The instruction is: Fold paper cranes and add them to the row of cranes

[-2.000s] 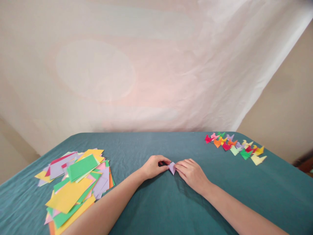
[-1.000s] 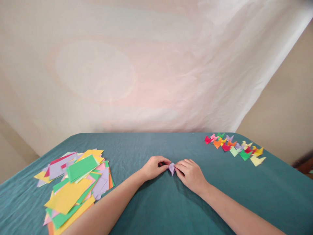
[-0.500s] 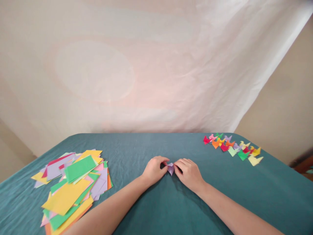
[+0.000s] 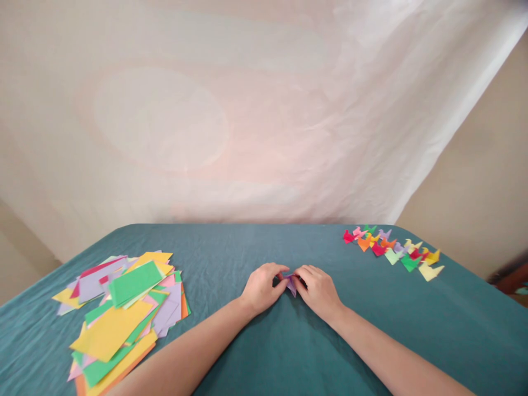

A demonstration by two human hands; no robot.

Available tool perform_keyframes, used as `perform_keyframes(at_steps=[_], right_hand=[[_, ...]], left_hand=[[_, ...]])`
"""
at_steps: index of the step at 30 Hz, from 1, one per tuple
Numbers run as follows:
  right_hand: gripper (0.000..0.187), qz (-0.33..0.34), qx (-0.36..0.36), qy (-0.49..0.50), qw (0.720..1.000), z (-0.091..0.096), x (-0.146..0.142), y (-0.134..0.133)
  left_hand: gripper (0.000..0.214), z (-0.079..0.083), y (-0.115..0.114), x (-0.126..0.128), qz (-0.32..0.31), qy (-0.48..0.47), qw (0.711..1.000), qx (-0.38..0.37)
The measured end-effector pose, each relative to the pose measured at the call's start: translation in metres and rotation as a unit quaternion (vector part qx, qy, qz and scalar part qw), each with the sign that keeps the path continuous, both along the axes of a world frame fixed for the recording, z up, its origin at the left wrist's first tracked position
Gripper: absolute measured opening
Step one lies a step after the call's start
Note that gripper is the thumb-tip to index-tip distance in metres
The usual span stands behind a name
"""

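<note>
A small folded piece of purple paper [image 4: 292,286] is pinched between both hands, just above or on the teal cloth at the middle of the table. My left hand [image 4: 264,288] grips its left side between thumb and fingers. On its right side, my right hand [image 4: 317,290] pinches it with thumb and forefinger. The paper's pointed lower end sticks out toward me, while its upper part is partly hidden by the fingertips.
A loose pile of coloured paper sheets [image 4: 111,330] lies at the left. Several folded paper birds [image 4: 410,261] stand in rows at the back right. A teal cloth [image 4: 214,247] covers the table, and a pale sheet [image 4: 264,121] hangs behind it.
Both hands have drawn slightly closer together. The purple paper has shifted a little to the right and tilted, and more of it is covered by the fingers.
</note>
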State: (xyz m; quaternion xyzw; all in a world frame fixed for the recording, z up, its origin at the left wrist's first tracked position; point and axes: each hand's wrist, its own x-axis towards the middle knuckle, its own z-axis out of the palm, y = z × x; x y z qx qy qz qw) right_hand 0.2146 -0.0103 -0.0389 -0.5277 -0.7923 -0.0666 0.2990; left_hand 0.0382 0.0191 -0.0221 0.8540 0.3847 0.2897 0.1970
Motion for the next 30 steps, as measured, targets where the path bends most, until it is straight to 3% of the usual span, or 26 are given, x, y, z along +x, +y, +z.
perform_keyframes(at_steps=[30], right_hand=[[0.016, -0.001, -0.035, 0.013, 0.999, 0.003, 0.0, -0.002]], left_hand=[[0.021, -0.004, 0.011, -0.002, -0.059, -0.056, 0.994, -0.076]])
